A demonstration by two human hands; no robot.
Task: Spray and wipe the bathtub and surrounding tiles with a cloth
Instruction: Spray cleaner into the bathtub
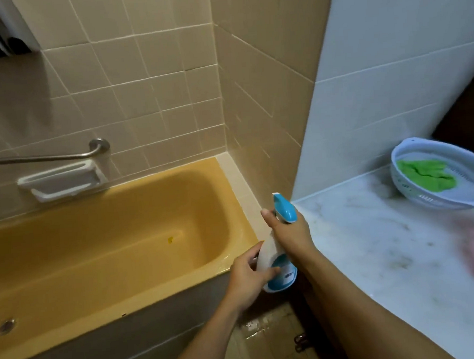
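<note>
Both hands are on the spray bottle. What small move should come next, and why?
Probably squeeze the trigger. The right hand grips the neck of the white and blue plastic spray bottle, the left hand holds its body, and the nozzle points at the beige wall tiles by the yellow bathtub. The green cloth lies in the white plastic basket, unheld.

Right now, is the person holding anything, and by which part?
A spray bottle, in both hands: the right hand grips its neck under the blue head; the left hand holds its lower body.
</note>
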